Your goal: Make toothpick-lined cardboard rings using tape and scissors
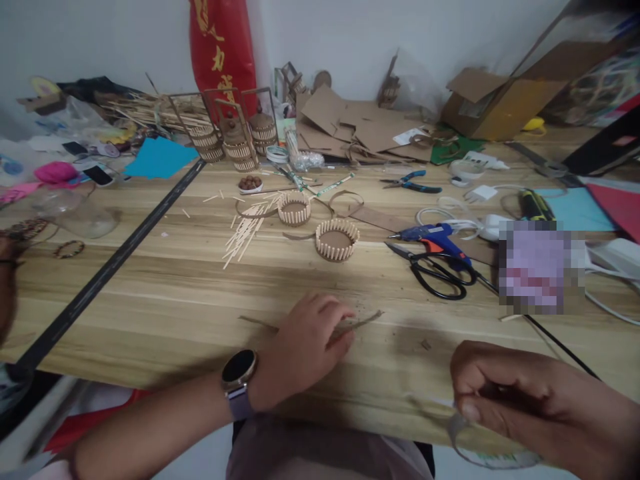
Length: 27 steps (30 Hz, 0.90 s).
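My left hand [313, 337], wearing a watch, rests low over the table with its fingers curled. A thin brown cardboard strip [367, 321] runs beneath it and out between thumb and forefinger. At the lower right, my right hand [520, 400] is closed, thumb against fingers, on what looks like a roll of tape [493, 461]. A pale blurred end sticks out leftward from that pinch. Beyond my left hand stand two small round baskets of short sticks on cardboard bases, a nearer one [337, 241] and a farther one [294, 209].
Black-handled scissors [443, 273] and a blue glue gun [425, 235] lie right of the baskets, pliers [413, 181] behind. Loose thin sticks [247, 230] spread leftward. Finished handled baskets [240, 150] and cardboard sheets [360, 123] stand at the back. Another person's arm [7, 287] shows at far left.
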Each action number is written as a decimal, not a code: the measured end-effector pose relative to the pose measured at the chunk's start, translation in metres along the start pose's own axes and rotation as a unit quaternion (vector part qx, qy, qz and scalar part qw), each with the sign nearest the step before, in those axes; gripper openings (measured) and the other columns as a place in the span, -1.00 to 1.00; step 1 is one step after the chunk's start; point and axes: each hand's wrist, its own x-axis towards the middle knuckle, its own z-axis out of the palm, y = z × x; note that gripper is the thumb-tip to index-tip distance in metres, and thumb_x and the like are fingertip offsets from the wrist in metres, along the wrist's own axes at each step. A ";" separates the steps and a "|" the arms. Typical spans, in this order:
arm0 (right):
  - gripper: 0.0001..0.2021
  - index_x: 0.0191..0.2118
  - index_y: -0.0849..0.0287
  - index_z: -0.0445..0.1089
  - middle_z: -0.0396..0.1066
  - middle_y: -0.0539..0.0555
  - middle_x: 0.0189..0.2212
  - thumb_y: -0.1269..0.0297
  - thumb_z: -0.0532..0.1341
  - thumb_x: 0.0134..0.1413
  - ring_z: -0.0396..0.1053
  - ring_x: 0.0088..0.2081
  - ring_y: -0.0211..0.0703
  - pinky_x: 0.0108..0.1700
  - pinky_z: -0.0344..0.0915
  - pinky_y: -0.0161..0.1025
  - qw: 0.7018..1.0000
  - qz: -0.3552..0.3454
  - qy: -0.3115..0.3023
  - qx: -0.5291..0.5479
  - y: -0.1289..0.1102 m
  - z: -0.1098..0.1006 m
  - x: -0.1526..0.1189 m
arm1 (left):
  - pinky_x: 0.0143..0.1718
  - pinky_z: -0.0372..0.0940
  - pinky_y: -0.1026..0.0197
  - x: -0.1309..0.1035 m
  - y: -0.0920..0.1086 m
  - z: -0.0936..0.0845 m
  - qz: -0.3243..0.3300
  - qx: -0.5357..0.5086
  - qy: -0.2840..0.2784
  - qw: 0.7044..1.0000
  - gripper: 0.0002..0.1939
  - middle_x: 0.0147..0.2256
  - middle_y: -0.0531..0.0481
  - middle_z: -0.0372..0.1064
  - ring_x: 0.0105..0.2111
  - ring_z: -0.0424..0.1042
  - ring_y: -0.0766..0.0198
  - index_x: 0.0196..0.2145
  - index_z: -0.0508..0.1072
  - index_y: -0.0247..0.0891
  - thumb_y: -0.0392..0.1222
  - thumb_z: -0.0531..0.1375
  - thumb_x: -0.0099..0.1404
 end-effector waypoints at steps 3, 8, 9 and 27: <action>-0.64 -0.50 0.10 0.38 0.29 -0.02 -0.54 -0.07 0.20 0.14 0.16 -0.50 -0.27 -0.47 0.09 -0.33 0.999 0.005 -0.013 -0.047 -0.005 0.000 -0.001 | -0.03 0.27 0.05 0.014 -0.006 0.013 0.076 0.118 -0.078 0.987 -0.82 -0.19 -0.11 0.44 -0.11 0.36 0.08 -0.12 0.44 -0.30 -0.32 0.08 0.37; -0.69 -0.44 0.09 0.39 0.31 -0.02 -0.53 -0.03 0.21 0.14 0.17 -0.47 -0.25 -0.48 0.05 -0.34 0.995 0.036 -0.042 -0.082 -0.006 -0.001 0.000 | -0.13 0.27 0.18 0.018 -0.003 0.011 0.058 0.037 -0.100 0.993 -0.73 -0.22 -0.02 0.47 -0.19 0.42 0.18 -0.13 0.44 -0.24 -0.45 0.03 0.33; -0.69 -0.43 0.10 0.38 0.30 -0.02 -0.52 -0.03 0.19 0.16 0.17 -0.47 -0.25 -0.48 0.05 -0.34 0.995 0.043 -0.054 -0.078 -0.005 -0.002 0.002 | -0.16 0.27 0.20 0.018 -0.002 0.008 0.047 0.009 -0.121 0.992 -0.77 -0.25 0.01 0.48 -0.23 0.43 0.21 -0.18 0.45 -0.24 -0.42 0.05 0.33; -0.50 -0.57 0.12 0.16 0.01 -0.14 -0.63 -0.24 0.22 -0.11 -0.01 -0.56 -0.32 -0.48 -0.01 -0.31 0.987 0.070 -0.144 0.024 -0.022 -0.001 0.070 | -0.15 0.27 0.21 0.013 -0.011 0.014 0.042 0.051 -0.141 0.988 -0.74 -0.24 -0.05 0.39 -0.22 0.37 0.23 -0.23 0.50 -0.29 -0.45 0.03 0.33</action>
